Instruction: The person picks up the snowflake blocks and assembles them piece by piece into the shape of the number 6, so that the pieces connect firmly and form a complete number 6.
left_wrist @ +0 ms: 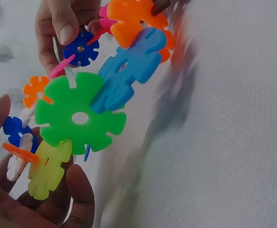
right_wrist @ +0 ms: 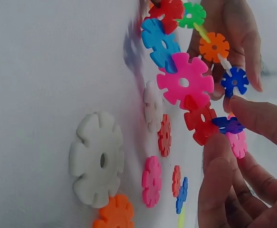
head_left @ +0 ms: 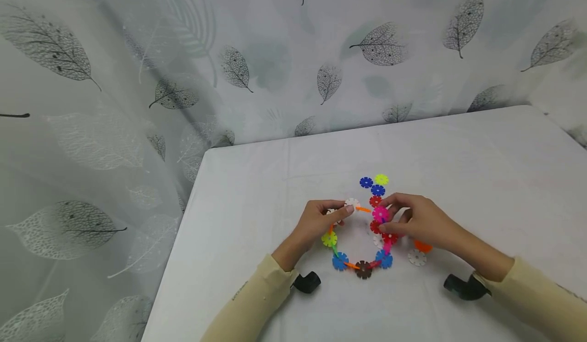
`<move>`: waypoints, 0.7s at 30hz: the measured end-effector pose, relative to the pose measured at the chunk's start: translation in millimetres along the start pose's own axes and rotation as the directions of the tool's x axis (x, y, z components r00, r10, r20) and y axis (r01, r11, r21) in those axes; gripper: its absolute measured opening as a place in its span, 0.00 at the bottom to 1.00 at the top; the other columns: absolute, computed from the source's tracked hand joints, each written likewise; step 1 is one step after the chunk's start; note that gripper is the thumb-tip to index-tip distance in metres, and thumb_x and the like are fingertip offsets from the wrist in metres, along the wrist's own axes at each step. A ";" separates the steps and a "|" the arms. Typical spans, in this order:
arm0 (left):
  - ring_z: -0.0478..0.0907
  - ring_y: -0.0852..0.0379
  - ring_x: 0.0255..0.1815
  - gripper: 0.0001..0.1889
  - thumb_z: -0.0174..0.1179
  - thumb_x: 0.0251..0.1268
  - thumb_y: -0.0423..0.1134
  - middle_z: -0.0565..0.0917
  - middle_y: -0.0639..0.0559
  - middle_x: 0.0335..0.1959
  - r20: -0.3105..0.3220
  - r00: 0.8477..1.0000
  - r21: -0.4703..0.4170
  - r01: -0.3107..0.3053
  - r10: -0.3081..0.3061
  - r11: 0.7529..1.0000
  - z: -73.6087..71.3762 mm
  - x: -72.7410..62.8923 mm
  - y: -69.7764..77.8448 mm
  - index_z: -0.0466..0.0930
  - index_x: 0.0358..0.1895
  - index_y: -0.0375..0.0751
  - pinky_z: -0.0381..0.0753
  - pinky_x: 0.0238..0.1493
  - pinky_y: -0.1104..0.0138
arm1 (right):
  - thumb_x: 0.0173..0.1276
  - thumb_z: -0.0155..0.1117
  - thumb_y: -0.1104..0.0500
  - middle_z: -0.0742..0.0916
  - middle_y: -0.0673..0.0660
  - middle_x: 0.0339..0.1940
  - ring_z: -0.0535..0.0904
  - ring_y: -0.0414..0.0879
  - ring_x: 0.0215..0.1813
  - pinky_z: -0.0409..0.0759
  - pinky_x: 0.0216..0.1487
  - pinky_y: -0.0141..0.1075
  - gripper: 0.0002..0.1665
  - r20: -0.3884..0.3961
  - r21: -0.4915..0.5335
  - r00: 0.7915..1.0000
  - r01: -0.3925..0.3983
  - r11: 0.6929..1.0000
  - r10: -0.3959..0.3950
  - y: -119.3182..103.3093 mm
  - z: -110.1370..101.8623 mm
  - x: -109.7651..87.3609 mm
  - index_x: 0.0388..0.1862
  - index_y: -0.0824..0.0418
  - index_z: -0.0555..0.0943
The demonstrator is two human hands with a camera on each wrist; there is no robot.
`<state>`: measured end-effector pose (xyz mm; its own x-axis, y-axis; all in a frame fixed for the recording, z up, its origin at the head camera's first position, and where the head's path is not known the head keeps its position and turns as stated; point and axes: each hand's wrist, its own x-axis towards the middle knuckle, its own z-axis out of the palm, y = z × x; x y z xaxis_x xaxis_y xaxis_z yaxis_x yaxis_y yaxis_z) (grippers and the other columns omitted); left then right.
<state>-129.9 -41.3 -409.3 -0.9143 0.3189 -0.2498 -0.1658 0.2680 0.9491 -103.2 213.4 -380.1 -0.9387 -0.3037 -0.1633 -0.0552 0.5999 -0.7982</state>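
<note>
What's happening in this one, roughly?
A person holds a ring-shaped chain of colourful notched discs over a white table. The left hand grips one side of it and the right hand the other. Whether the ring is fully joined is hard to tell, as fingers cover parts of it. More discs lie on the table, among them a pale disc and an orange disc near the right hand, and a yellow disc beyond the chain.
</note>
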 end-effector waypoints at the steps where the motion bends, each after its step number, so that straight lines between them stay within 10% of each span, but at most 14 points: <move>1: 0.84 0.55 0.37 0.21 0.68 0.67 0.52 0.89 0.48 0.40 0.001 1.000 -0.001 0.002 -0.002 1.000 0.1 0.0 -0.1 0.88 0.55 0.42 0.80 0.41 0.65 | 0.57 0.81 0.51 0.84 0.54 0.39 0.81 0.46 0.31 0.82 0.29 0.36 0.31 -0.004 0.003 1.000 0.001 1.000 -0.001 -0.8 0.2 -0.9 0.57 0.61 0.80; 21: 0.80 0.58 0.38 0.18 0.67 0.67 0.54 0.87 0.51 0.35 0.039 0.999 0.065 -0.016 0.014 0.998 6.6 0.5 9.2 0.90 0.49 0.45 0.80 0.40 0.64 | 0.57 0.81 0.48 0.86 0.50 0.35 0.80 0.49 0.40 0.81 0.29 0.35 0.32 -0.066 -0.007 0.997 0.027 1.000 -0.027 0.2 2.1 -5.4 0.55 0.65 0.85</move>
<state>-129.5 -32.7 -402.0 -0.9015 0.3575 -0.2440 -0.1268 0.3209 0.9386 -97.5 213.7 -380.7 -0.9573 -0.2701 -0.1028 -0.0826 0.5966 -0.7983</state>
